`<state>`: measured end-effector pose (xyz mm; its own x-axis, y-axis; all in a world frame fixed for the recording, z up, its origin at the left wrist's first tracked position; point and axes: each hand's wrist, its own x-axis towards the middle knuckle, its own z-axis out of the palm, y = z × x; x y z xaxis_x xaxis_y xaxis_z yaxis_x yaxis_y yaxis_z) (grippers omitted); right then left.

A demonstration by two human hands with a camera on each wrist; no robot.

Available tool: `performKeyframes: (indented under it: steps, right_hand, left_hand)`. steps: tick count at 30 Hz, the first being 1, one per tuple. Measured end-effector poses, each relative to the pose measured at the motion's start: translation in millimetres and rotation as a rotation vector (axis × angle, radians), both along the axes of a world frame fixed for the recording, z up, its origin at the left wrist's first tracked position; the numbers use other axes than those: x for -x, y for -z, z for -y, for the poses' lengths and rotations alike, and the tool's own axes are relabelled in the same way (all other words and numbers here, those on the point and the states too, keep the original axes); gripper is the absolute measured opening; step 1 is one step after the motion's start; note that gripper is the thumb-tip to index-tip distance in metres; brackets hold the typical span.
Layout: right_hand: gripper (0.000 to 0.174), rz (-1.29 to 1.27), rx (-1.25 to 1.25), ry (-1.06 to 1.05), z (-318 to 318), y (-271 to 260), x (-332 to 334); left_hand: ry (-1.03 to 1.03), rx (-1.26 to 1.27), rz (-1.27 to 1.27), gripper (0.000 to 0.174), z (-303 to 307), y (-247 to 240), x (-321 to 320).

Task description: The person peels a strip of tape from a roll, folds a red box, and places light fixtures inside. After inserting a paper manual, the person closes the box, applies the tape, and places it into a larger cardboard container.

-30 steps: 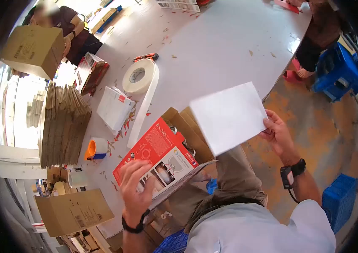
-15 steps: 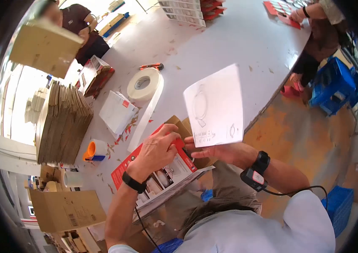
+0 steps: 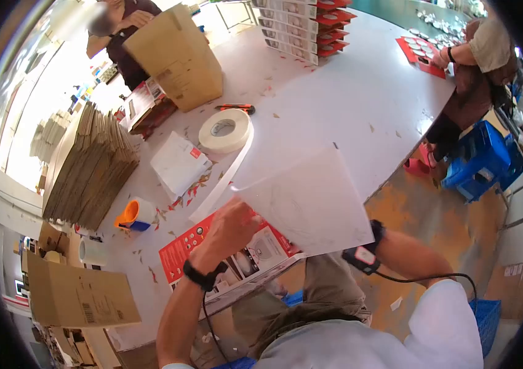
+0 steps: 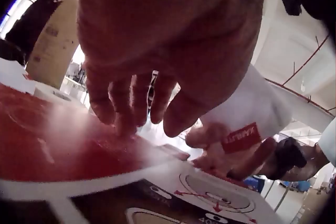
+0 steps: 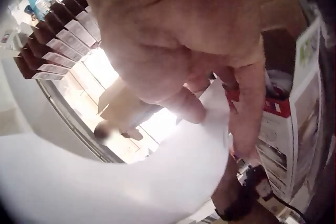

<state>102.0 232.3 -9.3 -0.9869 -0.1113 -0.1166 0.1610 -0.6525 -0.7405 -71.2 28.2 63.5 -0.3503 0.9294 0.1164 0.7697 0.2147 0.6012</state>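
Note:
A red and white product box (image 3: 175,255) lies at the table's near edge, over my lap. My left hand (image 3: 234,224) rests on its far end. In the left wrist view its fingertips (image 4: 123,124) touch the red top of the box (image 4: 47,150) with the thumb free. A white printed sheet (image 3: 311,203) hangs tilted over the box's right end and hides my right hand; only the wrist and its strapped device (image 3: 363,257) show. From the right wrist, my right hand (image 5: 210,103) pinches that sheet (image 5: 157,171) between thumb and fingers, beside the box (image 5: 275,124).
On the white table (image 3: 335,104) are a tape roll (image 3: 224,130) with a loose tail, a white packet (image 3: 178,163), an orange-blue item (image 3: 132,215), a cutter (image 3: 237,109), stacked flat cardboard (image 3: 89,166) and stacked boxes (image 3: 298,31). A person holds a brown carton (image 3: 178,55); blue crates (image 3: 480,163) stand right.
The sheet has come down from upright to lie tilted over the box's end, covering my right hand. My left hand stays on the box. The brown carton at the back now stands nearer.

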Motion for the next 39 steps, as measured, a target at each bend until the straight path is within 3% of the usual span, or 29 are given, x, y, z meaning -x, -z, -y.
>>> performKeyframes:
  steps: [3, 6, 8, 11, 14, 17, 20, 24, 39]
  right_hand:
    - [0.036, 0.155, -0.072, 0.0, -32, -30, -16]
    - [0.031, 0.305, -0.408, 0.138, -75, -45, -42]
    - [0.02, 0.411, -0.738, 0.247, -103, -38, -65]
    - [0.016, 0.374, -0.951, 0.429, -128, 1, -103]
    - [0.014, 0.386, -0.789, 0.559, -112, -10, -126]
    - [0.016, 0.273, -0.575, 0.792, -84, 7, -134]
    - [0.019, 0.233, -0.498, 0.843, -57, 11, -125]
    - [0.02, 0.211, -0.437, 0.756, -44, 17, -107]
    - [0.022, 0.263, -0.475, 0.331, -2, -13, -52]
  left_hand:
    - [-0.216, -0.098, -0.159, 0.035, 57, -25, 1]
    - [-0.493, -0.098, -0.307, 0.041, 140, -35, -3]
    - [-0.734, -0.12, -0.151, 0.044, 197, -20, -5]
    - [-1.034, -0.287, 0.19, 0.051, 252, 17, -25]
    - [-0.986, -0.497, 0.344, 0.06, 273, 60, -45]
    - [-0.898, -0.587, 0.588, 0.069, 240, 52, -68]
    - [-0.901, -0.583, 0.535, 0.067, 227, 57, -69]
    - [-0.943, -0.546, 0.418, 0.067, 216, 66, -64]
    - [-0.957, -0.656, 0.603, 0.07, 216, 69, -66]
